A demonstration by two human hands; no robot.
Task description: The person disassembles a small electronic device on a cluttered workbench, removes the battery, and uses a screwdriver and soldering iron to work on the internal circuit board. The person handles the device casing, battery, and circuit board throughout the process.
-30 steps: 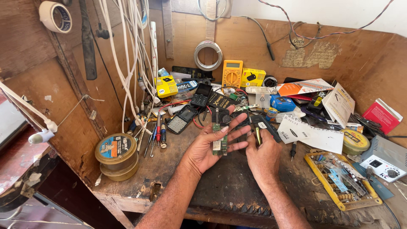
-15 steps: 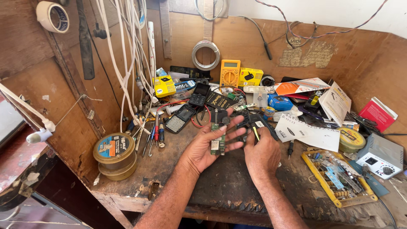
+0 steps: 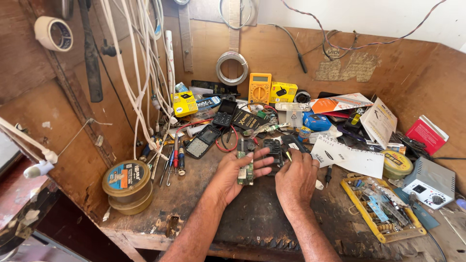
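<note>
My left hand [image 3: 233, 174] lies palm up over the dark mat [image 3: 262, 218] and holds a small green phone circuit board [image 3: 245, 170] across its fingers. Beside it, my right hand [image 3: 296, 177] is curled with its back to the camera, its fingers closed on a thin tool [image 3: 288, 155] whose yellow end shows near the knuckles. A black phone shell [image 3: 274, 149] lies just beyond both hands. The right hand's fingertips are hidden.
A yellow multimeter [image 3: 259, 88] stands at the back. Keypad phones [image 3: 204, 140], screwdrivers [image 3: 180, 159] and red wire lie left of the hands. Round solder tins [image 3: 127, 184] sit at the bench's left edge. A yellow parts tray [image 3: 378, 208] and a grey station [image 3: 431, 183] are on the right.
The camera has tilted a little. My right hand has drawn slightly lower and closer to the left hand; the left hand still holds the circuit board.
</note>
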